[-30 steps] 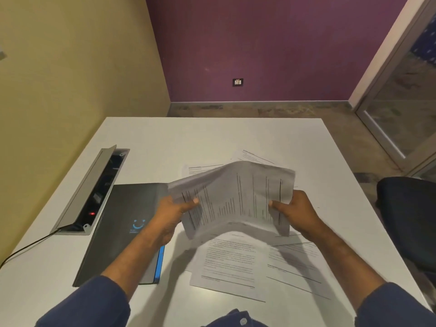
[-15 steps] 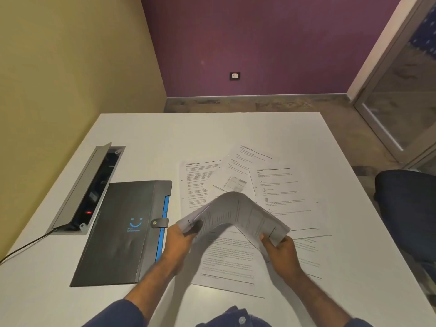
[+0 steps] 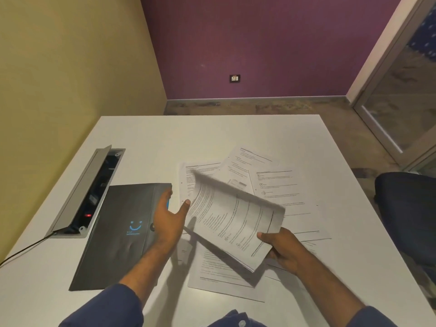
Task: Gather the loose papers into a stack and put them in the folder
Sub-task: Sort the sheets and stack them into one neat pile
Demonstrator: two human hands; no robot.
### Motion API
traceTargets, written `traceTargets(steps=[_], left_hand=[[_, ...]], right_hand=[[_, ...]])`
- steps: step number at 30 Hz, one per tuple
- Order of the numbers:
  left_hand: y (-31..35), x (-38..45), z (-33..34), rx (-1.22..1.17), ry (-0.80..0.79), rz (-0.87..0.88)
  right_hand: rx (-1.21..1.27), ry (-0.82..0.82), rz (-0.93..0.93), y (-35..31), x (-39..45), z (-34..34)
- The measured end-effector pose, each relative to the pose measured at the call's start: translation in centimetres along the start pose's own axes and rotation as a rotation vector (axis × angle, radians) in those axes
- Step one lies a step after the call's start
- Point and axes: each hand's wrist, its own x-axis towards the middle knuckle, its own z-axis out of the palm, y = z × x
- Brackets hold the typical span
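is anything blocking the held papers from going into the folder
Yes: the folder lies shut, its flap over the opening, so it must be opened first. The left hand is open and over the folder's right edge. The right hand holds the papers just right of it, with nothing between.

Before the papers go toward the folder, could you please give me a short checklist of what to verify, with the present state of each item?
1. Held stack gripped: ok, the right hand pinches its near corner, though the sheets sag and curl.
2. Left hand free: ok, open, over the folder's right edge.
3. Folder open to receive: not ok, it lies closed and flat on the table.
4. All papers gathered: not ok, several loose sheets remain spread on the table.
5. Folder clasp undone: cannot tell, the left hand covers it.
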Motion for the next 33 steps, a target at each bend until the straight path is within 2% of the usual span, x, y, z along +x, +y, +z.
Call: traceTargets(steps=[3, 6, 8, 9, 11, 12, 14, 17, 23, 27, 29, 33], left_hand=[[-0.7, -1.4, 0.3, -0.043, 0.043, -0.047], [-1.6, -3.6, 1.6, -0.175, 0.03, -0.379], [-1.9, -4.9, 2.2, -0.424, -0.136, -0.578], [-1.7, -5.3, 2.4, -0.54, -0.249, -0.614], [-1.2, -5.9, 2.8, -0.657, -0.381, -0.595], [-1.0, -5.9, 3.2, -0.673, -0.388, -0.579], [-0.8, -5.7, 4.0, -0.625, -0.313, -0.566], [-1.0, -4.7, 4.2, -0.512, -0.189, -0.637], [-1.6, -2.0, 2.2, -0.385, -0.235, -0.531], [-1.4, -0.4, 0.4, -0.279, -0.339, -0.506], [-1.1, -0.3, 0.1, -0.284, -0.439, -0.525], [0.0, -0.8, 0.4, -0.26, -0.633, -0.563]], right_hand=[[0.123, 0.002, -0.013, 0.9, -0.1, 0.6], [0.241, 0.006, -0.043, 1.7, -0.5, 1.5], [0.311, 0.0, -0.047, 2.0, -0.8, 2.3], [0.333, -0.007, -0.049, 2.1, -1.0, 2.7], [0.343, -0.027, -0.05, 2.5, -1.4, 3.7], [0.336, -0.038, -0.052, 2.8, -1.6, 4.1], [0.31, -0.055, -0.066, 3.2, -1.9, 4.9], [0.267, -0.057, -0.096, 3.5, -1.9, 5.6], [0.203, 0.032, -0.126, 0.3, -1.0, 2.6], [0.069, 0.106, -0.139, -2.5, 0.0, 0.4], [-0.047, 0.086, -0.11, -3.0, 0.4, 0.4], [-0.103, -0.035, -0.077, -3.0, 0.2, 1.5]])
